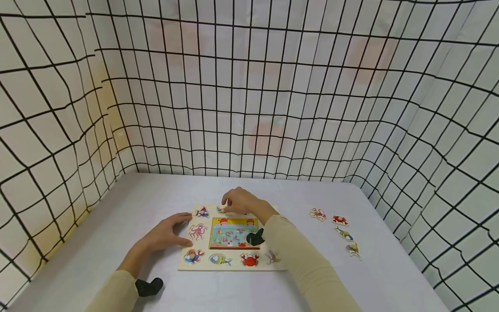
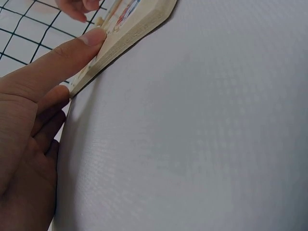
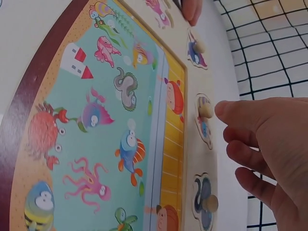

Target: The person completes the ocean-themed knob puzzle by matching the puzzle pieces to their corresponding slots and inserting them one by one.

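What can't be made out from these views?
- Head view: part of the puzzle board's right side, hidden by the right sleeve.
- Head view: any knob on the loose crab piece, too small to tell.
- Left wrist view: most of the board, cut off by the top edge.
- Right wrist view: most of the left hand, cut off by the top edge.

"How was the light?"

"Bright and even in the head view, with only soft shadow on the table (image 1: 222,288) beside the left hand (image 1: 165,234). I couldn't tell its source."

"Any distortion?"

"The black grid (image 1: 339,33) bowed and splayed toward the edges."

"Were the wrist views as clear?"

"No. The left was dimmer and greyer, a soft shadow hugging the puzzle board (image 2: 130,37) and the right hand (image 2: 79,7) blurred. The right looked hazy, its printed picture (image 3: 91,139) slightly soft."
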### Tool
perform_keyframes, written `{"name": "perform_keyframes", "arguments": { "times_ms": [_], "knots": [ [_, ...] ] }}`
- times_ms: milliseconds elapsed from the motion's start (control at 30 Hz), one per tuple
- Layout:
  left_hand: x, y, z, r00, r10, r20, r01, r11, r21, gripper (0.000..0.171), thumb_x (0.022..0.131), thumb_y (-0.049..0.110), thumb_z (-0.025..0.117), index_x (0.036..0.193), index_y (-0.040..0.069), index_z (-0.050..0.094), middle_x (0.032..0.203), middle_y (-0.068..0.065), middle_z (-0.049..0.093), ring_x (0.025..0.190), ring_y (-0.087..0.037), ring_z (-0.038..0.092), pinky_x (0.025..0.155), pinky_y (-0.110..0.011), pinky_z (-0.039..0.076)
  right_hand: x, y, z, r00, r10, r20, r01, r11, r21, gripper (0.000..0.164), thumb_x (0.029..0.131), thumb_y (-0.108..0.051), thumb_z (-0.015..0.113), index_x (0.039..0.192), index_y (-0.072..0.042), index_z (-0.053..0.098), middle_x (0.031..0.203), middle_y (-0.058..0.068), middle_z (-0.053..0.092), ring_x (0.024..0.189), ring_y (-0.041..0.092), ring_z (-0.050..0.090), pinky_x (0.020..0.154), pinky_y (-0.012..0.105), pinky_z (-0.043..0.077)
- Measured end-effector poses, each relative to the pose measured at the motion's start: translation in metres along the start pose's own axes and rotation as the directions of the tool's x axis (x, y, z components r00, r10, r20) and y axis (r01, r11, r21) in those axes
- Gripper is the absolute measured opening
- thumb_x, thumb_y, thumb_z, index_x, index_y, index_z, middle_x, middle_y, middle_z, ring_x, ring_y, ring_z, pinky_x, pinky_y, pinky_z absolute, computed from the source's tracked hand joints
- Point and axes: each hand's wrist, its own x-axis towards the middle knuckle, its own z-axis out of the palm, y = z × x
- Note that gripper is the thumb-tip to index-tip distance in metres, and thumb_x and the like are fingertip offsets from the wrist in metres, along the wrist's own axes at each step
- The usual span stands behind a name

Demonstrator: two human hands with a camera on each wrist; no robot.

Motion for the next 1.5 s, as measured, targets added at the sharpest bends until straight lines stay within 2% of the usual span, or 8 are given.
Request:
{"name": "perform_keyframes", "arguments": {
  "times_ms": [100,233,600,933,1167,1500],
  "knots": [
    [0.0,-0.001,0.0,1.0,0.019,-0.001,-0.019,1.0,0.009,0.094,0.058,0.052,0.082,0.137,0.017,0.046,0.146,-0.008,0.033,0.135,-0.035,0.022,0.105,-0.058,0.019,-0.003,0.002,-0.004,1.0,-0.012,-0.018,0.013,0.998,0.055,0.029,0.087,-0.033,0.066,0.11,-0.016,0.067,0.086,-0.01,0.06,0.07,0.007,0.055,0.058,0.021,0.048],
    [-0.001,-0.002,0.0,1.0,0.03,-0.001,-0.03,1.0,0.005,0.093,0.059,0.05,0.083,0.137,0.017,0.046,0.146,-0.007,0.033,0.135,-0.034,0.021,0.105,-0.057,0.018,-0.008,0.007,-0.008,0.999,-0.03,-0.039,0.034,0.995,0.099,0.027,0.087,-0.029,0.066,0.109,-0.014,0.068,0.084,-0.008,0.061,0.071,0.007,0.055,0.061,0.021,0.048],
    [0.0,-0.001,0.003,1.0,0.018,0.007,-0.018,1.0,0.006,0.095,0.057,0.053,0.083,0.137,0.018,0.047,0.146,-0.006,0.034,0.135,-0.033,0.022,0.105,-0.057,0.02,-0.023,0.018,-0.014,0.996,-0.063,-0.057,0.068,0.993,0.093,0.028,0.087,-0.031,0.065,0.108,-0.013,0.068,0.081,-0.011,0.06,0.071,0.006,0.055,0.064,0.022,0.047],
    [0.0,0.003,0.002,1.0,0.021,0.003,-0.021,1.0,0.01,0.093,0.058,0.052,0.082,0.137,0.019,0.046,0.146,-0.006,0.033,0.135,-0.033,0.022,0.105,-0.058,0.019,-0.04,0.037,-0.019,0.997,-0.022,-0.08,0.031,0.992,0.119,0.026,0.086,-0.025,0.067,0.107,-0.009,0.068,0.077,-0.011,0.06,0.066,0.007,0.056,0.059,0.024,0.049],
    [0.0,0.002,0.002,1.0,0.025,0.006,-0.025,1.0,0.016,0.093,0.059,0.052,0.082,0.137,0.017,0.046,0.146,-0.008,0.034,0.135,-0.035,0.022,0.105,-0.058,0.019,-0.051,0.045,-0.023,0.998,0.008,-0.055,-0.002,0.995,0.101,0.026,0.086,-0.027,0.067,0.106,-0.011,0.068,0.078,-0.011,0.059,0.07,0.008,0.055,0.061,0.025,0.048],
    [-0.001,0.0,-0.001,0.999,0.047,0.007,-0.047,0.998,0.034,0.094,0.06,0.052,0.082,0.138,0.015,0.045,0.146,-0.009,0.034,0.134,-0.035,0.023,0.104,-0.058,0.02,-0.068,0.061,-0.032,0.996,0.047,-0.081,-0.04,0.995,0.091,0.026,0.085,-0.027,0.067,0.105,-0.01,0.069,0.077,-0.009,0.058,0.07,0.011,0.053,0.062,0.026,0.048]
  ]
}}
